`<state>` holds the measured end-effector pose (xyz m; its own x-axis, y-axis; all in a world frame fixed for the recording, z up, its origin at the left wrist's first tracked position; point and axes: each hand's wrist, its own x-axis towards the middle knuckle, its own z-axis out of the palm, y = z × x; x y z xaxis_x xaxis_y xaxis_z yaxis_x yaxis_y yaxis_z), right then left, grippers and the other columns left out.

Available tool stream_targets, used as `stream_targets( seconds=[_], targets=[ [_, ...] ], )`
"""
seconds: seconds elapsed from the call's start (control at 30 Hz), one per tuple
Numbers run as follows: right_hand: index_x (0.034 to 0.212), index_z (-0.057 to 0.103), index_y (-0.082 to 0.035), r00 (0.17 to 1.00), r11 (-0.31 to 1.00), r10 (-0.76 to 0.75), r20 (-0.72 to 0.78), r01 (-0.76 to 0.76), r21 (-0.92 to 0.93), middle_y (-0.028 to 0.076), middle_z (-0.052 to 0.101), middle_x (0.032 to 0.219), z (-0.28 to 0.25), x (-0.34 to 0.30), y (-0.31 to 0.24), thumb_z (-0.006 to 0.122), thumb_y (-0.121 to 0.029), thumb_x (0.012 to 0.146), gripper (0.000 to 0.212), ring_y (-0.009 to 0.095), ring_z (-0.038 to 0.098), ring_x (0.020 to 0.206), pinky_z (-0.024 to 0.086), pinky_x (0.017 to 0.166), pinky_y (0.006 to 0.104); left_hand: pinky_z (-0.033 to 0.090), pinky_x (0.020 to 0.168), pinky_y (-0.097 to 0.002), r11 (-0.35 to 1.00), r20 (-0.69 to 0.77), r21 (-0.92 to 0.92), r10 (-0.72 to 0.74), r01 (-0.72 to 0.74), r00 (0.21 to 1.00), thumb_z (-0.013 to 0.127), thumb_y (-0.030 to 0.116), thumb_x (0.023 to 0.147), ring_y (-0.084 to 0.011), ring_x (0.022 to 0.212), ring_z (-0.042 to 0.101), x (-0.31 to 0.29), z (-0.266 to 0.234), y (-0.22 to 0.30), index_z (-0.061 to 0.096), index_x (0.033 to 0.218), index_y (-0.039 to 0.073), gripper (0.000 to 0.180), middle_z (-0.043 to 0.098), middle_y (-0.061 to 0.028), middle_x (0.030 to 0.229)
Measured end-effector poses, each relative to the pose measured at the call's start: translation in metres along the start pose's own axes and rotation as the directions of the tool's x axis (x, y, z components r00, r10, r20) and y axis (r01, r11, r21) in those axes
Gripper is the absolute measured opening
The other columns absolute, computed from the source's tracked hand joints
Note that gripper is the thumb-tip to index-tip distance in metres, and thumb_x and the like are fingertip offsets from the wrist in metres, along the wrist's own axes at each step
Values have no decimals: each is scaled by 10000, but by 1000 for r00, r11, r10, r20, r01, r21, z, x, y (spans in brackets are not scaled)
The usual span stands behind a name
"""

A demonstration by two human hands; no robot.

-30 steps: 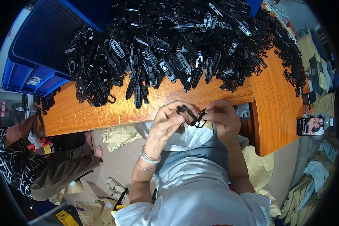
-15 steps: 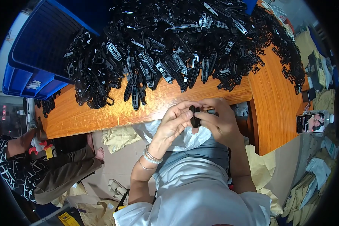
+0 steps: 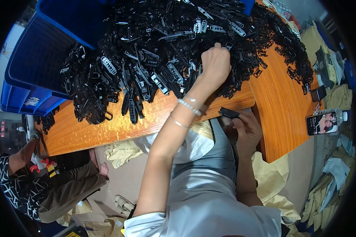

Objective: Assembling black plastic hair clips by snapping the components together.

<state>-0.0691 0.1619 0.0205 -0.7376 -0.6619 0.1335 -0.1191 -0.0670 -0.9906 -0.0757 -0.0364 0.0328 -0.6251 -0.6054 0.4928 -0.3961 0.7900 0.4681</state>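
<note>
A small black plastic part [image 3: 228, 113] sits just right of centre, pinched in the fingers of the right hand [image 3: 247, 130], which is curled closed around it at the near edge of the wooden table [image 3: 280, 106]. The left hand [image 3: 215, 65] reaches up the frame into the big heap of black plastic clips [image 3: 178, 51], fingers bent down among the pieces; whether it has gripped one cannot be told. The heap fills the upper middle of the frame and looks hardly reduced, so most of the work appears left. A blue crate [image 3: 39, 75] stands at upper left, a phone [image 3: 322, 123] lies at the right edge, and another person's arm [image 3: 21, 156] shows at lower left. A second ago both hands met at the table edge over one clip; now the left has gone out to the pile.
</note>
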Motion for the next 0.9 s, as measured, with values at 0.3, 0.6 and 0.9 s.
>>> stream_targets(
  seconds=[0.3, 0.6, 0.9],
  targets=[
    [880, 606, 61, 1000, 998, -26, -2, 26, 59, 73, 535, 957, 3, 6, 14, 606, 72, 734, 147, 86, 523, 750, 432, 623, 173, 471, 523, -390, 994, -71, 110, -20, 27, 997, 607, 72, 622, -339, 590, 596, 11, 22, 3, 591, 624, -48, 121, 592, -191, 652],
    [887, 606, 41, 996, 1000, 11, -87, -10, 15, 49, 567, 878, 3, 15, 19, 580, -16, 789, 116, 77, 510, 719, 408, 581, 178, 477, 468, -220, 180, 129, -945, -563, 273, 816, 551, -5, 790, -150, 515, 578, -20, -53, -19, 537, 826, -62, 69, 576, -91, 632],
    [866, 604, 45, 957, 860, 270, 103, -288, 420, 66, 600, 667, 17, 21, -8, 572, -76, 820, 133, 86, 513, 542, 371, 493, 188, 493, 566, -178, 294, 219, -894, -374, 339, 901, 544, -91, 768, -105, 632, 614, -124, -62, 10, 588, 870, -76, 112, 619, -77, 704]
  ],
)
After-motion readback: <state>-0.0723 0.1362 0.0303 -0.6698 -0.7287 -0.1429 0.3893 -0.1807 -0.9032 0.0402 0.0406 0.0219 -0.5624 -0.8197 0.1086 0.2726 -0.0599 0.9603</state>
